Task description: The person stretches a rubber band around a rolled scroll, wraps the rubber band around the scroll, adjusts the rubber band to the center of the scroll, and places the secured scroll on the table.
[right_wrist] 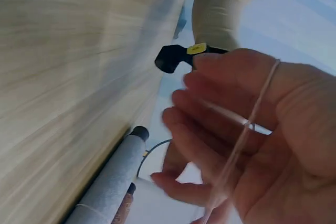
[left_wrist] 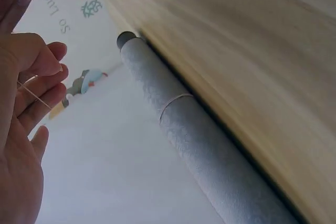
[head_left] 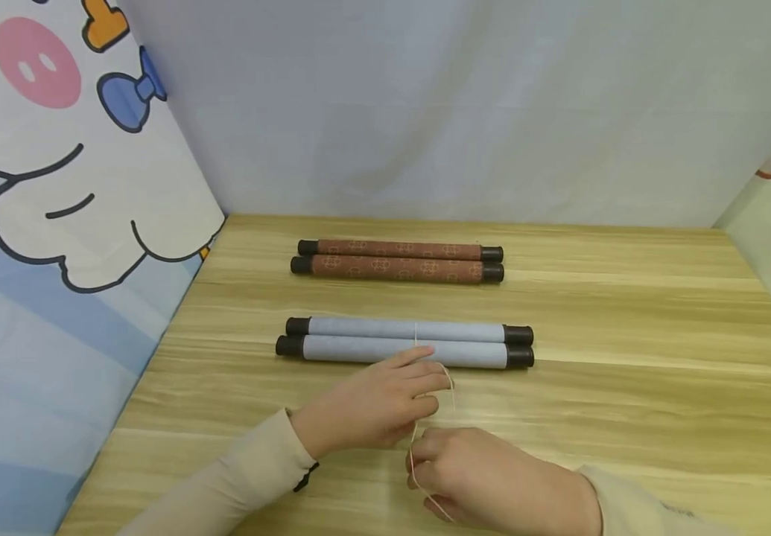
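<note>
A pale blue scroll (head_left: 398, 351), two parallel rolls with black end knobs, lies across the table. A thin pale cord (head_left: 416, 333) crosses it near the middle, and a loop shows round the near roll in the left wrist view. Just in front of the scroll, my left hand (head_left: 378, 402) pinches the cord between thumb and fingers, its index finger stretched over the near roll. Closer to me, my right hand (head_left: 486, 476) holds the cord with curled fingers. The strand runs between both hands and hangs past the right fingers; in the right wrist view it crosses the right palm (right_wrist: 299, 145).
Behind the blue scroll lies a reddish-brown patterned scroll (head_left: 398, 268) with black knobs. The wooden table (head_left: 626, 327) meets a pale cloth backdrop (head_left: 459, 112). A cartoon-printed cloth (head_left: 90, 223) hangs at the left. A black strapped device (right_wrist: 176, 57) sits on the left wrist.
</note>
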The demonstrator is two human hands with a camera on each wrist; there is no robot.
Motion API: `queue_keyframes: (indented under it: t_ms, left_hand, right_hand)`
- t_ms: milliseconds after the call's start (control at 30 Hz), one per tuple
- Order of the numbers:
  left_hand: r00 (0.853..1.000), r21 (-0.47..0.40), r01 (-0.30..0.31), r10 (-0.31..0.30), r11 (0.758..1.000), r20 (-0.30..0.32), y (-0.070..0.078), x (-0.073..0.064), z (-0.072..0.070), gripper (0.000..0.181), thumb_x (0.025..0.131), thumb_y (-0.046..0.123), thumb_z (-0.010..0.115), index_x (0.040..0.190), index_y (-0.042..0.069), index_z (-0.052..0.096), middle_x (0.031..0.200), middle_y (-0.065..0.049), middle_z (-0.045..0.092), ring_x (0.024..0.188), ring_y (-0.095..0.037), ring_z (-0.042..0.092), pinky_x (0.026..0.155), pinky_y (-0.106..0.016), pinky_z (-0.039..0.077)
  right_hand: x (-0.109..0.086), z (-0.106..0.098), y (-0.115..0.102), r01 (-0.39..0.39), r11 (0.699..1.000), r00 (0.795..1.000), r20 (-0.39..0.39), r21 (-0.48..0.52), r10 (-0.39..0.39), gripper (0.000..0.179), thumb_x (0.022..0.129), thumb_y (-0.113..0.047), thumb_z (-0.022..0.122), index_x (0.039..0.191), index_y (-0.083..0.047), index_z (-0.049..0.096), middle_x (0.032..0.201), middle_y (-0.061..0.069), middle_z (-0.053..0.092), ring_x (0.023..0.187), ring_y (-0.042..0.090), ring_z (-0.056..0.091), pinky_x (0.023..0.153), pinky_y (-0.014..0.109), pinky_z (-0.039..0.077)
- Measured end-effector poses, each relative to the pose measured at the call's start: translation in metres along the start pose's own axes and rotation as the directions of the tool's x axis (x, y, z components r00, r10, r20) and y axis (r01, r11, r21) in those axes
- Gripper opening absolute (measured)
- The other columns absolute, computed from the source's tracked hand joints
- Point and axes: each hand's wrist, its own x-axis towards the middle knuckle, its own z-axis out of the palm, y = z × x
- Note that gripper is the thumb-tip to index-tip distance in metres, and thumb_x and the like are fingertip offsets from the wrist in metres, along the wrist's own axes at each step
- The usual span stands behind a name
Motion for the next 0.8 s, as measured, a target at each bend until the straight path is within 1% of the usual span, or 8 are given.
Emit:
queue_keyframes:
  t_ms: [67,133,233,333,500,667,733,800]
  left_hand:
    - [1.000,0.027,-0.009,0.009,1.000,-0.003,0.000,-0.001,0.000,0.012,0.081,0.009,0.064,0.085,0.021,0.061,0.127,0.002,0.064,0.128,-0.015,0.055,0.127,-0.037,0.021]
    - [1.000,0.042,-0.002,0.002,0.999,-0.003,-0.001,-0.003,0.000,0.013,0.083,0.009,0.065,0.087,0.021,0.063,0.130,0.002,0.064,0.130,-0.015,0.054,0.127,-0.037,0.019]
    - [1.000,0.075,0.004,-0.005,0.997,0.005,-0.001,-0.007,-0.001,0.013,0.085,0.009,0.067,0.088,0.022,0.064,0.131,0.002,0.064,0.132,-0.015,0.054,0.128,-0.037,0.018]
    - [1.000,0.114,-0.015,0.013,0.993,0.016,0.002,-0.010,-0.001,0.011,0.085,0.013,0.069,0.088,0.022,0.066,0.130,0.001,0.066,0.133,-0.016,0.054,0.127,-0.038,0.019]
    - [0.996,0.203,-0.085,0.081,0.975,0.026,0.012,-0.008,0.002,0.007,0.086,0.018,0.067,0.086,0.025,0.068,0.113,0.007,0.069,0.129,-0.014,0.056,0.127,-0.039,0.021]
    - [0.993,0.267,-0.117,0.113,0.957,0.033,0.019,-0.005,0.004,0.011,0.089,0.018,0.063,0.085,0.027,0.069,0.101,0.011,0.066,0.119,-0.010,0.058,0.127,-0.038,0.021]
    - [0.994,0.272,-0.110,0.101,0.956,0.046,0.019,-0.005,0.004,0.009,0.089,0.019,0.065,0.087,0.027,0.070,0.102,0.011,0.067,0.117,-0.010,0.059,0.127,-0.038,0.021]
    - [0.996,0.267,-0.085,0.072,0.960,0.060,0.017,-0.005,0.005,0.008,0.089,0.020,0.064,0.090,0.025,0.070,0.106,0.009,0.069,0.120,-0.011,0.059,0.127,-0.037,0.022]
  right_hand:
    - [-0.002,0.001,0.003,0.077,0.997,0.995,-0.057,0.001,-0.076,0.016,0.072,-0.012,0.078,0.081,-0.024,0.073,0.088,-0.014,0.065,0.086,0.002,0.061,0.072,0.011,0.049]
    - [-0.007,0.000,0.009,0.057,0.998,0.998,-0.038,0.006,-0.057,0.016,0.072,-0.011,0.078,0.081,-0.024,0.075,0.087,-0.014,0.064,0.081,0.001,0.061,0.067,0.011,0.048]
    - [-0.015,-0.002,0.021,-0.100,0.995,0.992,0.079,0.016,0.098,0.016,0.069,-0.011,0.079,0.075,-0.025,0.074,0.077,-0.014,0.059,0.068,-0.001,0.054,0.055,0.013,0.042]
    - [-0.020,-0.002,0.034,-0.287,0.957,0.947,0.159,0.031,0.279,0.012,0.070,-0.014,0.081,0.074,-0.023,0.074,0.072,-0.012,0.058,0.060,-0.001,0.050,0.051,0.015,0.039]
    - [-0.020,0.001,0.046,-0.447,0.885,0.894,0.102,0.132,0.437,0.009,0.079,-0.021,0.079,0.082,-0.015,0.072,0.066,-0.010,0.061,0.057,-0.003,0.048,0.052,0.015,0.039]
    - [-0.018,0.002,0.046,-0.507,0.834,0.861,0.091,0.220,0.500,0.015,0.085,-0.025,0.074,0.087,-0.010,0.073,0.057,-0.013,0.057,0.052,-0.007,0.043,0.049,0.014,0.037]
    - [-0.017,0.002,0.045,-0.509,0.829,0.860,0.098,0.231,0.500,0.017,0.085,-0.025,0.075,0.090,-0.010,0.072,0.057,-0.014,0.057,0.052,-0.007,0.043,0.049,0.014,0.037]
    - [-0.017,0.001,0.042,-0.476,0.846,0.879,0.110,0.240,0.464,0.014,0.084,-0.023,0.074,0.092,-0.011,0.072,0.061,-0.014,0.058,0.053,-0.007,0.043,0.051,0.014,0.039]
